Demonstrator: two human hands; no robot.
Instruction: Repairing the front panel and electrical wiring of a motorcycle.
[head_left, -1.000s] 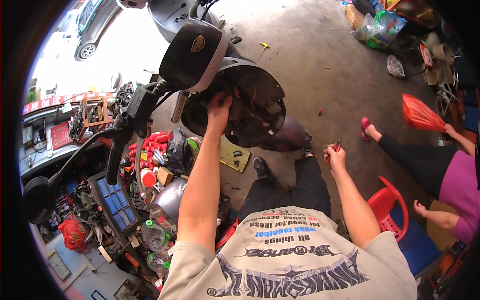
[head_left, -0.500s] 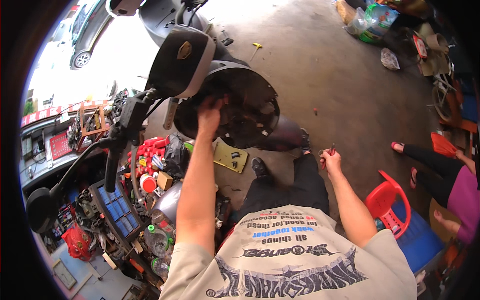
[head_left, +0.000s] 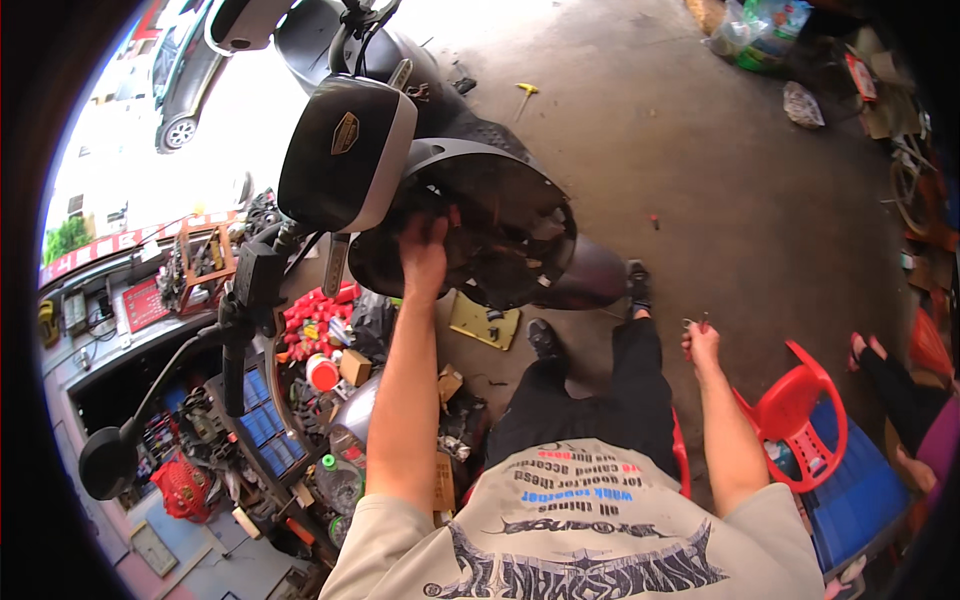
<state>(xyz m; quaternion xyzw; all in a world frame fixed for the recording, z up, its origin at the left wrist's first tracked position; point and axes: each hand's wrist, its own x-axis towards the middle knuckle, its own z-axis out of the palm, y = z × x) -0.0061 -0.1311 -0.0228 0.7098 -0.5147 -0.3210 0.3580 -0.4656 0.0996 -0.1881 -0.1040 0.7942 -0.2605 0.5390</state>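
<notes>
My left hand [head_left: 425, 245] reaches into the dark open front housing [head_left: 505, 225] of a scooter, below its black and silver head unit [head_left: 330, 150]; its fingers look bent in the shadow, what they touch hidden. My right hand [head_left: 702, 348] is closed round a small red-handled metal tool [head_left: 703, 325], probably pliers, out to the right of the scooter. A yellowish board [head_left: 475, 320] with small black parts lies on the floor below the housing.
A red chair [head_left: 790, 440] is near my right arm. A person in purple [head_left: 930, 440] stands at the far right. Red parts [head_left: 310, 325], plastic bottles [head_left: 340, 480] and tool clutter line the left. A yellow T-handled tool [head_left: 525, 92] lies beyond the scooter.
The person at right has moved rightward, mostly out of view, with the red bag. My left hand stays in the housing; my right hand sits slightly lower and further right in view.
</notes>
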